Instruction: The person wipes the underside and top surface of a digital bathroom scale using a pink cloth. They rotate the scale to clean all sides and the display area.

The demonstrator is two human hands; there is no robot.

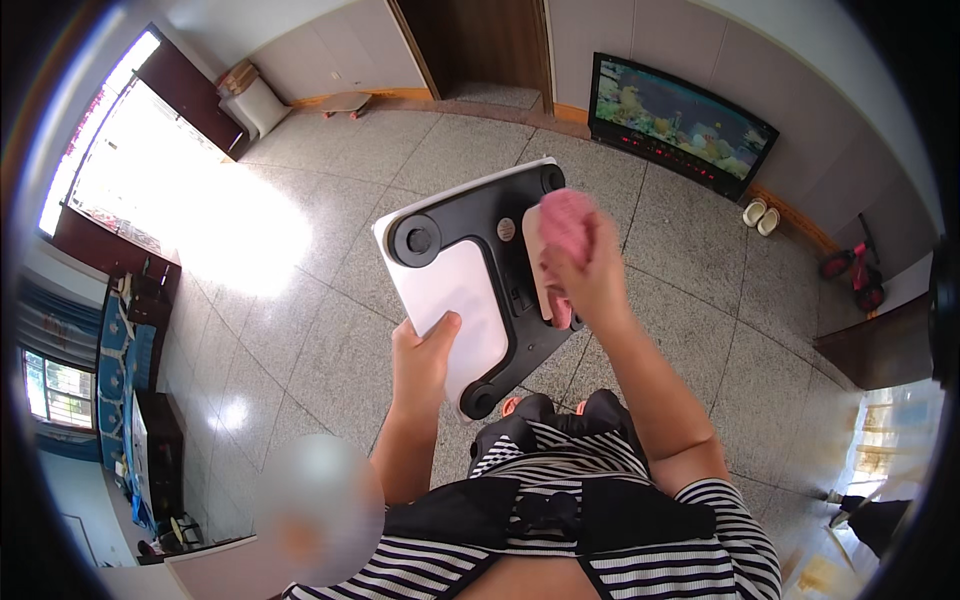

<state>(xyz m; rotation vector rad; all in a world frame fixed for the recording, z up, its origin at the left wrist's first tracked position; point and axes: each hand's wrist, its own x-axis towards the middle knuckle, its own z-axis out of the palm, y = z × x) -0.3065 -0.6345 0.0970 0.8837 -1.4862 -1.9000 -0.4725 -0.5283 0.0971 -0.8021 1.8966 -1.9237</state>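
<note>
My left hand (pixel 424 356) grips the left edge of what looks like a bathroom scale (pixel 454 300), thumb on its white panel. The scale is held up off the floor, tilted, with its underside towards me. That underside has a black plastic frame (pixel 517 274) with round black feet (pixel 416 240) at its corners and a small round label (pixel 506 229). A bunched pink cloth (pixel 568 219) is in my right hand (pixel 596 277), at the right part of the underside. Hand and cloth hide some of that side, and I cannot tell whether the cloth touches it.
Speckled floor tiles (pixel 345 352) surround me. A lit television (pixel 679 120) stands against the far wall, with white clogs (pixel 761 217) and a small red-and-black ride-on bike (pixel 855 274) to its right. A skateboard (pixel 345 103) lies by the doorway. Blue-covered seating (pixel 135 375) lines the left side.
</note>
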